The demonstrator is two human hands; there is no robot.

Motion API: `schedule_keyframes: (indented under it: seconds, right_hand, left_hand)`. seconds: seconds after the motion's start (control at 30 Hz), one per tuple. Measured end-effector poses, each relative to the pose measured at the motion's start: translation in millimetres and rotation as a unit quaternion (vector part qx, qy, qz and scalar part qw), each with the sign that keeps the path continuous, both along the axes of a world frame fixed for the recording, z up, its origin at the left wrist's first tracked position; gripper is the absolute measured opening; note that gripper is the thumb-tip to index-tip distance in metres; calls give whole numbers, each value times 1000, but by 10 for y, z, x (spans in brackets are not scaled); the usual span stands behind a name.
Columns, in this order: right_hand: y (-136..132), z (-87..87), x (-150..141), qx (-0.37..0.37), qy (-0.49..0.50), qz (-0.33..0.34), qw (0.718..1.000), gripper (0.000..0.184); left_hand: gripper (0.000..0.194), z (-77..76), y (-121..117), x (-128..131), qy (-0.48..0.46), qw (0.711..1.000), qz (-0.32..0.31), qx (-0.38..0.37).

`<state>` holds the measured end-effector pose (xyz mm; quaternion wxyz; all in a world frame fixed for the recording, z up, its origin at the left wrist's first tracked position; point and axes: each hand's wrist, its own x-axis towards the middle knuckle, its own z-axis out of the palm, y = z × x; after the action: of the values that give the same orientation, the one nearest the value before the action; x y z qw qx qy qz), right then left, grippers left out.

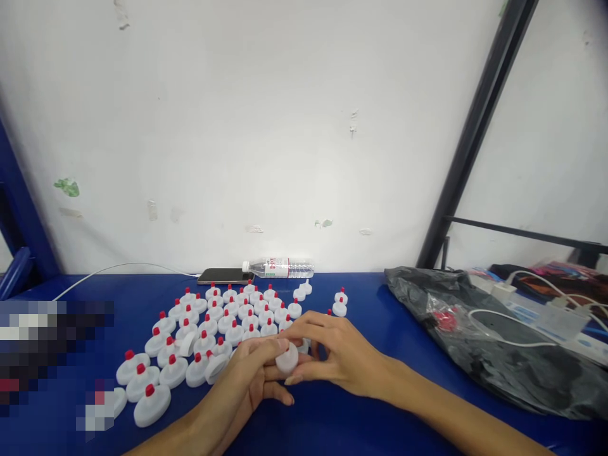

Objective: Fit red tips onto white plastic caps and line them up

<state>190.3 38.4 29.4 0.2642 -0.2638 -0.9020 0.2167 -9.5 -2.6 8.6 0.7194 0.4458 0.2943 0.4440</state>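
Note:
A white bottle cap (287, 360) is held between my two hands, low in the middle of the view. The thumb of my left hand (254, 362) presses on its top, where a little red shows, and the fingers curl beneath. From the other side, my right hand (338, 354) bends its fingers and thumb around the same cap. Left of the hands, many white caps with red tips (173, 371) spread over the blue table (361, 418). One cap (189, 342) lies tipped on its side. More caps are partly hidden behind my fingers.
Two red-tipped caps (339, 308) stand apart behind my right hand; white pieces without red (302, 291) lie farther back. Along the wall are a phone (223, 275) on a cable and a water bottle (277, 268) on its side. A black plastic bag (489, 354) covers the right side.

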Motion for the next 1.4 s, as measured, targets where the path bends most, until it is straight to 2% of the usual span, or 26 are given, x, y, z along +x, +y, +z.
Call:
schedule_keyframes:
  seconds: [0.2, 0.4, 0.57, 0.73, 0.8, 0.9, 1.0, 1.1, 1.17, 1.27, 1.4]
  right_hand:
    - [-45, -6, -3, 43, -10, -4, 999, 35]
    - [-65, -5, -4, 26, 4, 3, 1000, 34]
    - [-113, 12, -17, 46, 9, 4, 999, 35]
    - [-130, 27, -13, 40, 28, 2, 999, 29]
    - [-117, 43, 3, 39, 51, 0, 998, 28]
    - [-45, 96, 54, 45, 96, -43, 993, 25]
    - [109, 167, 154, 59, 118, -139, 981, 26]
    - [315, 188, 291, 89, 51, -236, 966, 31]
    - [445, 153, 375, 110, -6, -275, 955, 29]
    - [579, 58, 454, 114, -44, -275, 954, 25]
    - [636, -30, 468, 113, -63, -244, 961, 33]
  left_hand:
    - [32, -1, 19, -13, 26, 1000, 11, 0]
    - [41, 92, -32, -21, 68, 997, 4, 25]
    - [47, 133, -33, -18, 96, 995, 1, 32]
    - [47, 91, 8, -17, 74, 996, -13, 45]
    - [54, 66, 4, -9, 51, 998, -26, 23]
    - [60, 12, -5, 2, 30, 997, -67, -11]
    - [52, -48, 7, 8, 36, 995, -90, 1]
    - [48, -89, 30, 10, 46, 993, -105, 13]
    - [46, -97, 36, 11, 51, 992, -113, 19]
    - [44, -88, 27, 13, 58, 991, -116, 25]
    - [41, -61, 0, 13, 68, 990, -121, 24]
